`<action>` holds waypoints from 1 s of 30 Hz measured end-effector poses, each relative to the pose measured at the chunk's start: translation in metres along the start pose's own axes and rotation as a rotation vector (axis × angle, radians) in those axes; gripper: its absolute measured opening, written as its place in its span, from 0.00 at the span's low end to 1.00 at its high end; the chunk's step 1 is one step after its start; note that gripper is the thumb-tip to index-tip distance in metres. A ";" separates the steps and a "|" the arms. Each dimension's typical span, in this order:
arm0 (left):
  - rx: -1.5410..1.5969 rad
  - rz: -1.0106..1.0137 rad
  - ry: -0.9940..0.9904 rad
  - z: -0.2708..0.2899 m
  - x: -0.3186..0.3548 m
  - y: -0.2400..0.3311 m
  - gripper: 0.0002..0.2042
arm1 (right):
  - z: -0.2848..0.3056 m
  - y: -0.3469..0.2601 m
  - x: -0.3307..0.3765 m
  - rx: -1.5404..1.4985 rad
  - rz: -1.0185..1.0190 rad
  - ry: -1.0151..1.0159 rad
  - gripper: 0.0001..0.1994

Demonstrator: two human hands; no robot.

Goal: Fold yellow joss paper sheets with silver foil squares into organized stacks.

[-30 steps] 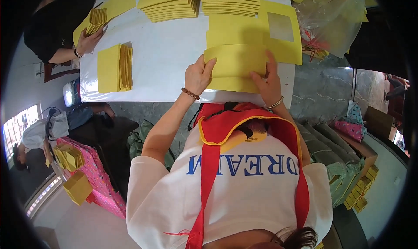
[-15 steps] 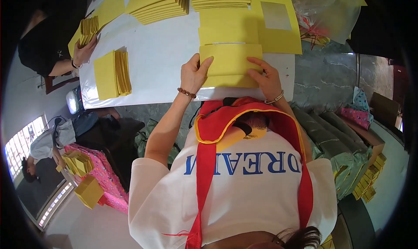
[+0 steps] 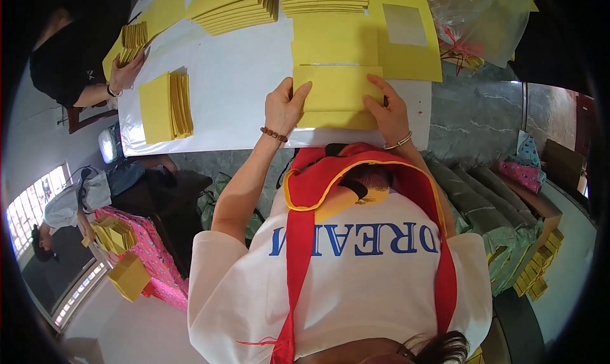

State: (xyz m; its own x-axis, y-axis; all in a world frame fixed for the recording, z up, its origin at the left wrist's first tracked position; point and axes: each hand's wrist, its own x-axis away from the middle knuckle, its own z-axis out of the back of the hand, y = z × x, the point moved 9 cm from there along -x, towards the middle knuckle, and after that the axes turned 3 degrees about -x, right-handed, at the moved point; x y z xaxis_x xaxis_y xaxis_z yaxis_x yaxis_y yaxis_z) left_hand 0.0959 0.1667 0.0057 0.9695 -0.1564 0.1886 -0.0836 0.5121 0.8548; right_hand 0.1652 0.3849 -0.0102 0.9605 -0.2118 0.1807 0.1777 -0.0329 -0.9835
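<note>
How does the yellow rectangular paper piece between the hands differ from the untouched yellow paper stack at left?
The left hand and right hand touch the yellow rectangular paper piece; no hand touches the yellow paper stack. The piece shows one broad face; the stack, several layered edges. Both are yellow.

left hand [image 3: 284, 109] partly hidden by yellow card [image 3: 337, 89]

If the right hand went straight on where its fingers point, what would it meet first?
The right hand would likely meet the creased yellow piece first; it seems to touch it, though depth is hard to judge.
</note>
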 end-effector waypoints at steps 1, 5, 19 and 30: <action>0.000 0.000 0.000 0.001 0.001 0.002 0.16 | 0.000 0.000 0.000 0.000 0.000 0.000 0.20; -0.010 0.015 0.010 0.001 0.000 -0.003 0.16 | 0.001 -0.001 -0.002 0.087 0.011 0.011 0.21; 0.317 0.060 -0.078 -0.010 -0.005 -0.018 0.12 | 0.002 -0.008 -0.007 0.165 -0.006 0.087 0.20; 0.286 0.089 -0.072 -0.011 -0.008 -0.028 0.12 | 0.003 -0.008 -0.005 0.137 0.060 0.111 0.19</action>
State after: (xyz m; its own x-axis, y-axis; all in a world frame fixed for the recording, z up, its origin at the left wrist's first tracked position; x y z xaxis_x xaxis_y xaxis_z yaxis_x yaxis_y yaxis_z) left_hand 0.0927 0.1634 -0.0249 0.9375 -0.1861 0.2941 -0.2390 0.2699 0.9327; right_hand 0.1595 0.3891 -0.0028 0.9419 -0.3164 0.1123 0.1555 0.1148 -0.9811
